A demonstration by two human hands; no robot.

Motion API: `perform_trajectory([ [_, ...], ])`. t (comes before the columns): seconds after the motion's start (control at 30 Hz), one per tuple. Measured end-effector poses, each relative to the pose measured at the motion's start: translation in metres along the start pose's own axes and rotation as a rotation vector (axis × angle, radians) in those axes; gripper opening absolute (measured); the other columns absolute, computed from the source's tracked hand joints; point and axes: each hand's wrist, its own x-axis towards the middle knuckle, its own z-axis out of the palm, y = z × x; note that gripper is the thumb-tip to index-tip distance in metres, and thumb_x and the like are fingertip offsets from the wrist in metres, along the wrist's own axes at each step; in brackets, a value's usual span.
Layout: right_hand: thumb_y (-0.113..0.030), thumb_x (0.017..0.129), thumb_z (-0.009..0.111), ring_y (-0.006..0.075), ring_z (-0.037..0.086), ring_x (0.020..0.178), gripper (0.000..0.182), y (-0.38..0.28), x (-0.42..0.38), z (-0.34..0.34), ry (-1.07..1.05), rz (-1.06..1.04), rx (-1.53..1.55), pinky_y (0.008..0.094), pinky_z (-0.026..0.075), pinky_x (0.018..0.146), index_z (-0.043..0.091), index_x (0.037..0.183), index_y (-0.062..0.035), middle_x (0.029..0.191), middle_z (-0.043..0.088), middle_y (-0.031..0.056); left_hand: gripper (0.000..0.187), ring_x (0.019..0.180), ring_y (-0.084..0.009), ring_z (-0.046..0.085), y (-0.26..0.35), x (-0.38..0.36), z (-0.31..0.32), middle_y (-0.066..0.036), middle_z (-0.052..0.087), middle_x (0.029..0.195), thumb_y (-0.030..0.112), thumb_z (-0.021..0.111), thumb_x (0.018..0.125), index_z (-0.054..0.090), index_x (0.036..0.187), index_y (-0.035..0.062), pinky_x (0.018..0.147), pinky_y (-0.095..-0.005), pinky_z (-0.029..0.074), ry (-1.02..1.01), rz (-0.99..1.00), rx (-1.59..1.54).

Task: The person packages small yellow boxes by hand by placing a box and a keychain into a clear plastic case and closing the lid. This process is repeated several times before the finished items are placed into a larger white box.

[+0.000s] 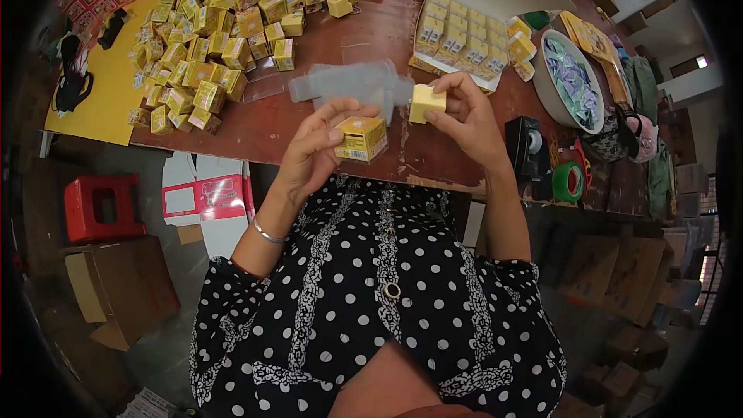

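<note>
Evidently the small printed box (360, 139) and the plain pale-yellow block (427, 104) are held side by side near the middle of the frame, over the near edge of the desk (209, 143), to keep both in easy view. The heap of printed boxes (209, 97) at upper left and the open carton (453, 71) of yellow blocks at upper right seem placed for short reaches. The left hand (309, 151) turns its palm inward, thumb and fingers closed around the box; the right hand (474, 120) angles in from the right, fingers and thumb pinching the block.
</note>
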Motion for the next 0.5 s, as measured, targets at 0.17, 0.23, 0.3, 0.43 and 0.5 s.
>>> perform_trajectory([
  [0.17, -0.001, 0.081, 0.074, 0.0217, 0.065, 0.105, 0.036, -0.025, -0.005, 0.013, 0.105, -0.258, -0.534, 0.0347, 0.053, 0.093, 0.057, 0.113, -0.0048, 0.117, 0.061, 0.0081, 0.054, 0.129, -0.0294, 0.058, 0.001, 0.001, 0.003, -0.023, 0.055, 0.142, 0.011, 0.069, 0.087, 0.049, 0.136, -0.0003, 0.110, -0.0434, 0.048, 0.005, -0.010, 0.020],
  [0.23, 0.003, 0.078, 0.073, 0.0267, 0.064, 0.110, 0.037, -0.029, -0.004, 0.014, 0.123, -0.407, -0.827, 0.0376, 0.052, 0.095, 0.057, 0.110, -0.0047, 0.118, 0.062, 0.0100, 0.054, 0.128, -0.0288, 0.059, 0.001, 0.001, 0.004, -0.022, 0.057, 0.141, 0.010, 0.070, 0.087, 0.049, 0.135, -0.0001, 0.109, -0.0423, 0.049, 0.007, -0.001, 0.044],
  [0.3, 0.002, 0.074, 0.074, 0.0334, 0.062, 0.112, 0.038, -0.026, -0.002, 0.010, 0.144, -0.568, -0.992, 0.0405, 0.051, 0.096, 0.058, 0.107, -0.0063, 0.117, 0.062, 0.0115, 0.054, 0.127, -0.0285, 0.060, 0.000, 0.002, 0.005, -0.022, 0.057, 0.139, 0.010, 0.070, 0.087, 0.049, 0.135, 0.0000, 0.109, -0.0418, 0.049, 0.001, 0.007, 0.060],
  [0.43, 0.002, 0.073, 0.076, 0.0321, 0.062, 0.112, 0.041, -0.032, -0.002, -0.001, 0.177, -0.630, -1.182, 0.0400, 0.051, 0.095, 0.059, 0.108, -0.0075, 0.117, 0.064, 0.0116, 0.053, 0.127, -0.0282, 0.060, -0.003, 0.001, 0.004, -0.021, 0.058, 0.137, 0.010, 0.070, 0.087, 0.049, 0.134, 0.0003, 0.109, -0.0411, 0.050, -0.004, 0.002, 0.094],
  [0.5, 0.002, 0.073, 0.078, 0.0318, 0.063, 0.110, 0.041, -0.034, -0.003, -0.004, 0.219, -0.642, -1.259, 0.0403, 0.052, 0.092, 0.057, 0.106, -0.0075, 0.116, 0.064, 0.0119, 0.052, 0.126, -0.0273, 0.060, -0.003, 0.001, 0.005, -0.020, 0.059, 0.137, 0.009, 0.069, 0.087, 0.050, 0.134, 0.0004, 0.108, -0.0398, 0.050, -0.011, 0.001, 0.099],
])
